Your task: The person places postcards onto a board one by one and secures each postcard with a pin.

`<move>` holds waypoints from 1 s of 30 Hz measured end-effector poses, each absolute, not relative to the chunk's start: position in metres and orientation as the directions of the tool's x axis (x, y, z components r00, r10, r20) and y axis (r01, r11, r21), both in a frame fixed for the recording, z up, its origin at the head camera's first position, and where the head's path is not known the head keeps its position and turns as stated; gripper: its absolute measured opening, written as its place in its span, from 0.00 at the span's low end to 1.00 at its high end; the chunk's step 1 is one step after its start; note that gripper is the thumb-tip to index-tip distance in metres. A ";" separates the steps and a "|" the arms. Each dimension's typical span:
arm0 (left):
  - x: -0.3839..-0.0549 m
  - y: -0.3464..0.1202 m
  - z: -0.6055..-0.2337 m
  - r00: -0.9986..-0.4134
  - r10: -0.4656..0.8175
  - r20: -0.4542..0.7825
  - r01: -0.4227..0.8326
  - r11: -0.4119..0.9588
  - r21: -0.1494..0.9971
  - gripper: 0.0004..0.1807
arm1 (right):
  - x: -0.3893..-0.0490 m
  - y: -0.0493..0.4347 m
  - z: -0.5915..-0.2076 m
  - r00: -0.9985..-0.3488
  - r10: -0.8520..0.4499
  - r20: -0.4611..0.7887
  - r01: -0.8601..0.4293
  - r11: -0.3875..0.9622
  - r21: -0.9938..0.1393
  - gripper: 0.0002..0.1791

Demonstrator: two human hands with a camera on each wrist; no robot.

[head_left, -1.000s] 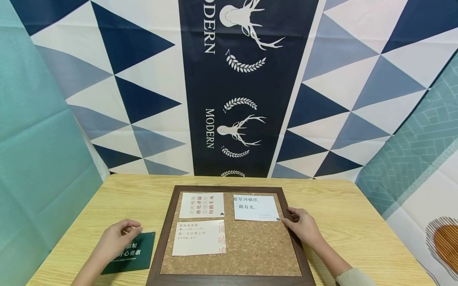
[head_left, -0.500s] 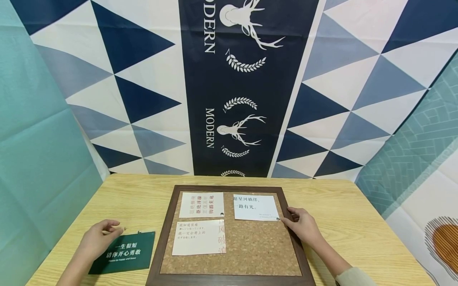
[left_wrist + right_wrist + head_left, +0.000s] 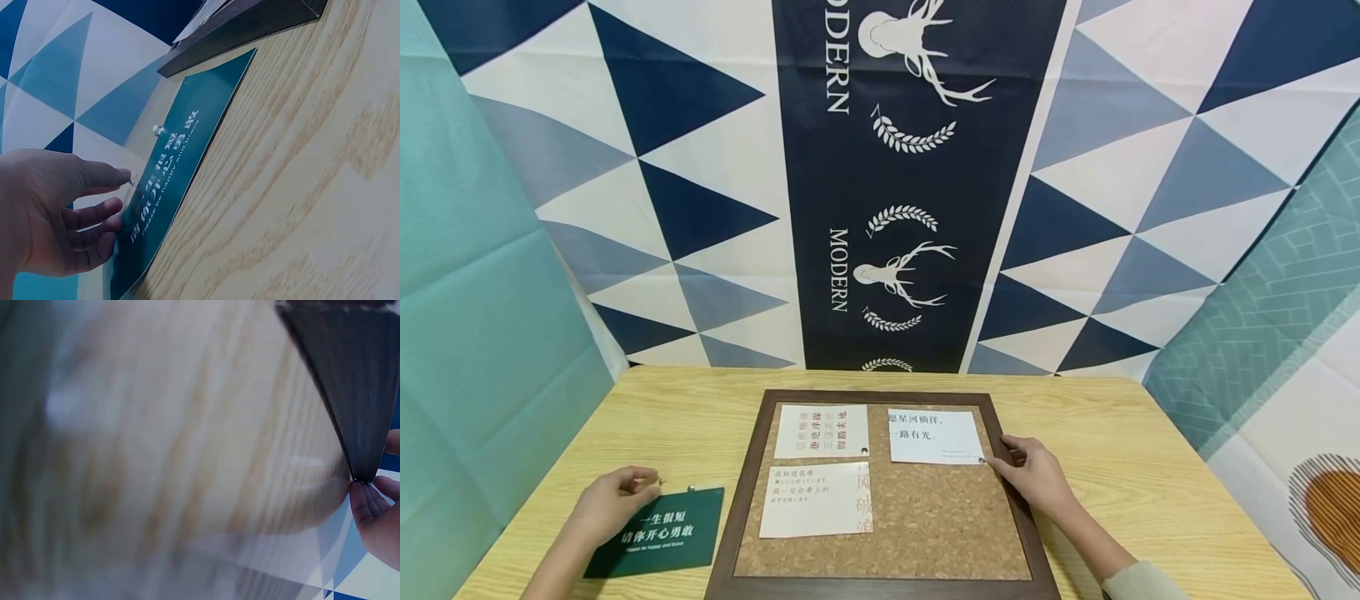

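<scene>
My left hand is over the left end of a green card with white writing, which lies on the table. Its thumb and forefinger pinch a small push pin, whose point sticks out past the fingertips. Another push pin, whitish, is at the card's far edge. My right hand grips the right side of the cork board by its dark wooden frame. The thumb side reaches a pin at the corner of a white card.
Two cream cards, an upper one and a lower one, lie on the board's left half. A pin is in the upper one's corner. Pale wooden table extends around the board; a patterned cloth hangs behind.
My left hand has drawn back to the left, uncovering the green card's writing and the pin at its far edge. The right hand keeps its hold on the frame.
</scene>
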State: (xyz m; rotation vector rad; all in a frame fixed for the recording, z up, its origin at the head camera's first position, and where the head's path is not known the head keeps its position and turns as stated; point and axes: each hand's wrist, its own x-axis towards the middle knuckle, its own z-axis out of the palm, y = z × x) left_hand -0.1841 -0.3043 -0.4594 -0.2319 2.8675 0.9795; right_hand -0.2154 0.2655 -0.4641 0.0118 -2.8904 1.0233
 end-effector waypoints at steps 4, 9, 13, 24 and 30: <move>-0.186 -0.304 -0.461 -0.984 -0.105 -0.145 -0.172 0.784 0.596 0.21 | -0.217 0.266 -0.465 -0.997 0.020 0.076 -0.033 0.778 -0.627 0.30; -0.186 -0.304 -0.462 -0.983 -0.106 -0.147 -0.174 0.785 0.594 0.20 | -0.217 0.266 -0.466 -0.996 0.020 0.082 -0.036 0.778 -0.627 0.30; -0.186 -0.305 -0.463 -0.983 -0.115 -0.146 -0.179 0.787 0.591 0.19 | -0.216 0.265 -0.466 -0.996 0.021 0.083 -0.035 0.784 -0.619 0.31; -0.190 -0.303 -0.461 -0.985 -0.080 -0.156 -0.159 0.787 0.597 0.19 | -0.215 0.265 -0.465 -0.997 0.033 0.077 -0.022 0.780 -0.625 0.30; -0.191 -0.301 -0.460 -0.985 -0.072 -0.154 -0.151 0.786 0.600 0.16 | -0.215 0.264 -0.465 -0.997 0.031 0.076 -0.023 0.777 -0.629 0.30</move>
